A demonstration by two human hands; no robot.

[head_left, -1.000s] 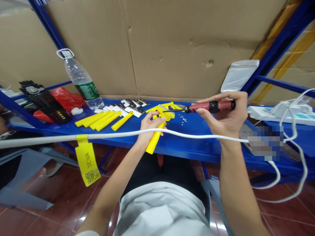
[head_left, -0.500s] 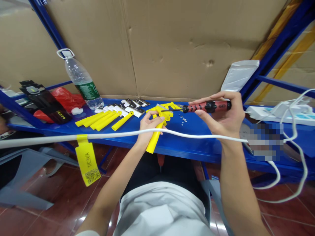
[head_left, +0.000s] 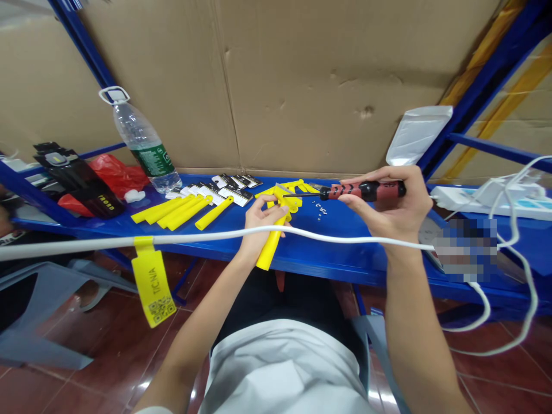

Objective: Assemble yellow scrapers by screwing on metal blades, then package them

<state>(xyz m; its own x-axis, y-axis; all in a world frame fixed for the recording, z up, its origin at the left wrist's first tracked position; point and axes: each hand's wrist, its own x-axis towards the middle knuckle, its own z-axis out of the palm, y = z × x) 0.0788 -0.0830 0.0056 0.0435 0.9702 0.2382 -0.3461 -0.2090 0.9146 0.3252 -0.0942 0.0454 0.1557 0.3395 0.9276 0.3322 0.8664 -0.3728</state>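
My left hand (head_left: 260, 221) is closed around a yellow scraper (head_left: 271, 248), its round handle slanting down toward me over the table's front edge. My right hand (head_left: 399, 201) grips the red and black handle of a screwdriver (head_left: 345, 191), held nearly level. The thin dark shaft points left, and its tip meets the scraper's head above my left fingers. Just right of the head, several tiny screws (head_left: 321, 210) lie scattered on the blue table (head_left: 340, 247). More yellow parts (head_left: 297, 185) lie behind the scraper, partly hidden by it.
Several yellow handles (head_left: 183, 211) lie left, beside black-and-white cards (head_left: 233, 195). A large water bottle (head_left: 149, 144), black flask (head_left: 81, 184) and red bag (head_left: 118, 175) stand beyond. A white cable (head_left: 207, 234) crosses in front of my hands; a power strip (head_left: 457, 198) lies right.
The screwdriver handle has turned, its markings now facing another way. My right hand has shifted very slightly right and down; my left hand and the scraper stay put.
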